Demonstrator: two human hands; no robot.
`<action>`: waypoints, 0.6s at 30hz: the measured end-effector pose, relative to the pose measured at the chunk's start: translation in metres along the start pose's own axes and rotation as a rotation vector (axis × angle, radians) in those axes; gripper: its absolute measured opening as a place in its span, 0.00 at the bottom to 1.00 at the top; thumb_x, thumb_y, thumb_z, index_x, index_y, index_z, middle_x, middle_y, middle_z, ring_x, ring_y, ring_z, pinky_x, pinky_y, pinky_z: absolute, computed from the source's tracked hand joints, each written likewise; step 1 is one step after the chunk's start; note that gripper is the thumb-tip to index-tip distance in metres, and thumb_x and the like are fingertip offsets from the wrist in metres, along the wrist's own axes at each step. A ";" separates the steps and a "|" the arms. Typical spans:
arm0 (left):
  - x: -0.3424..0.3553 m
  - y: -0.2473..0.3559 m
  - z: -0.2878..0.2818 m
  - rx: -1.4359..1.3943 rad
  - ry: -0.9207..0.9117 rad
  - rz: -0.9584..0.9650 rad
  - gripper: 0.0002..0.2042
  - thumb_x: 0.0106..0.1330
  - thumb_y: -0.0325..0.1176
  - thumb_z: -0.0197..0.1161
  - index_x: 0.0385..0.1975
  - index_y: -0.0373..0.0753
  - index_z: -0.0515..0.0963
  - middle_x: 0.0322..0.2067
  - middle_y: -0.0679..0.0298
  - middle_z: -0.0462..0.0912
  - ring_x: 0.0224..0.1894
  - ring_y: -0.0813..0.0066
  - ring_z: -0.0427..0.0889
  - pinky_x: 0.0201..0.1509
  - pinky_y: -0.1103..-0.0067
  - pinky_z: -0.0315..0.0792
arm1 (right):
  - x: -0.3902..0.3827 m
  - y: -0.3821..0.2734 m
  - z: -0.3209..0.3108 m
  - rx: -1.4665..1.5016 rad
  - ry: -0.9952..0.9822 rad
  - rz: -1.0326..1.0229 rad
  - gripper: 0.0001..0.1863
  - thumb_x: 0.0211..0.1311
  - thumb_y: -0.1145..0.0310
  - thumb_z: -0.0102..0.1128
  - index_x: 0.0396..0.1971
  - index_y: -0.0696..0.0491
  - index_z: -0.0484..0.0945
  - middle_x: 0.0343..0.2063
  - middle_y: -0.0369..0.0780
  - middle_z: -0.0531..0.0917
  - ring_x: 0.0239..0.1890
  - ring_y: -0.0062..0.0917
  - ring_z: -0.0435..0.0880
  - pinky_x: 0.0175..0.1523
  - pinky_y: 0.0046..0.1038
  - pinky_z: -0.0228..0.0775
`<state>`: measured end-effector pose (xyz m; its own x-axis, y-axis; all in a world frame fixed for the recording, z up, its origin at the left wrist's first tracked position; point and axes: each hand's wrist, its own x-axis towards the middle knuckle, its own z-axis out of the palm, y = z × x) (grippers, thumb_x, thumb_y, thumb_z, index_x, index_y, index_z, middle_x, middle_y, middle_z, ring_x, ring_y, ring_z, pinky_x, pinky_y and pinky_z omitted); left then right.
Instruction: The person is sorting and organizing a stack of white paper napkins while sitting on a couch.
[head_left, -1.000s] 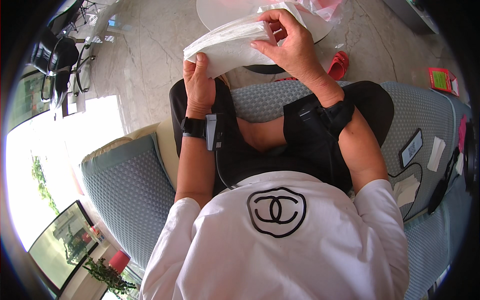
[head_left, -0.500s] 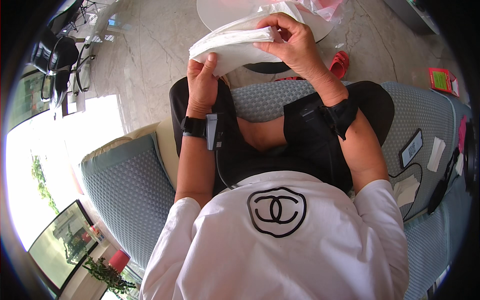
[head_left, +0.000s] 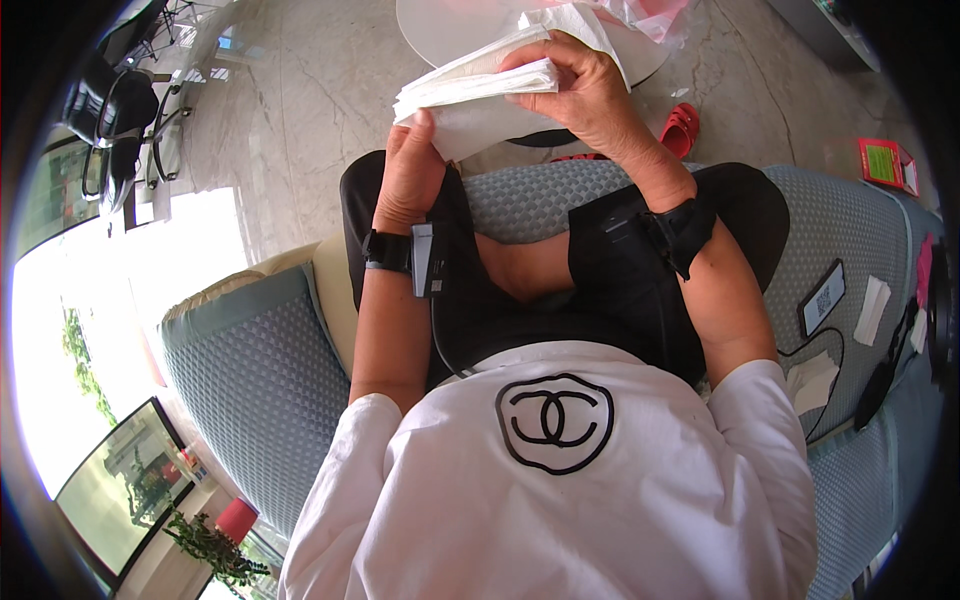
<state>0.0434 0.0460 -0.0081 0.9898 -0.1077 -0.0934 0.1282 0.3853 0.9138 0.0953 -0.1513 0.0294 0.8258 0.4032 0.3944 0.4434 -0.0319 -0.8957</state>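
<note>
A stack of white paper tissues (head_left: 470,90) is held up between my two hands, above my knees. My left hand (head_left: 412,165) grips its left end, thumb on the near face and fingers behind. My right hand (head_left: 585,90) pinches the right end, where the folded layers show as a thick edge. More white tissue (head_left: 590,32) sticks up behind my right hand. Each wrist carries a black strap; a grey box-shaped device (head_left: 424,260) sits on the left one.
A round white table (head_left: 430,25) stands ahead, with pink plastic film (head_left: 655,18) at its right. On the blue quilted sofa (head_left: 850,230) to my right lie a phone (head_left: 822,299), folded tissues (head_left: 872,308), a cable and a red box (head_left: 888,165). A red shoe (head_left: 680,130) is on the floor.
My left hand has shifted slightly to the right, and the left end of the tissue stack with it. My right hand has hardly moved and keeps its pinch.
</note>
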 end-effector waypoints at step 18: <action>0.003 0.010 0.003 -0.278 0.096 -0.232 0.40 0.60 0.65 0.28 0.57 0.33 0.56 0.57 0.55 0.62 0.59 0.62 0.60 0.62 0.68 0.53 | -0.002 -0.002 -0.003 -0.114 0.002 0.063 0.12 0.50 0.70 0.63 0.36 0.52 0.76 0.31 0.35 0.79 0.38 0.19 0.78 0.45 0.17 0.72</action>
<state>0.0476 0.0473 0.0018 0.9322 -0.1401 -0.3338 0.3486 0.5964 0.7230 0.0936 -0.1549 0.0313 0.8540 0.3950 0.3385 0.4271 -0.1610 -0.8898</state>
